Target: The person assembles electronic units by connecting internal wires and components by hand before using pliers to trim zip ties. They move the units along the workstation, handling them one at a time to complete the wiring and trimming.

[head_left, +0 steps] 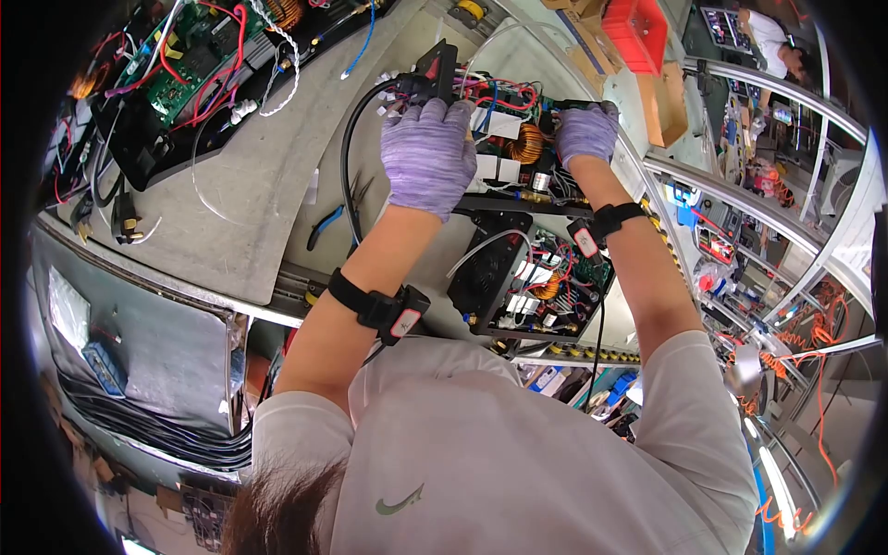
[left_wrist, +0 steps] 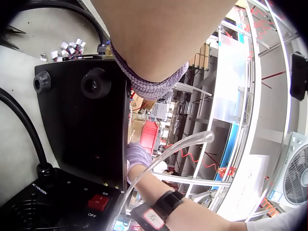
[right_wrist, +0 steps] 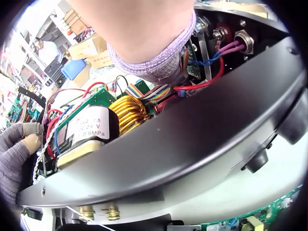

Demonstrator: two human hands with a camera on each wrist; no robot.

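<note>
The open black chassis [right_wrist: 192,134], at the surface [head_left: 277,176] beyond a second open unit [head_left: 490,277], looks stiff-walled and fairly heavy; the left grip [head_left: 427,157] pinches its switch-end edge, while the right grip [head_left: 587,134] is at the far end, its closure impossible to tell. Its smooth metal could slip; best held by both end walls, clear of the fragile wires [right_wrist: 156,92] and copper coil [right_wrist: 127,113].

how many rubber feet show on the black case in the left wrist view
2: one foot at the top left of the black case, another foot nearer the left hand. More may be hidden.
</note>
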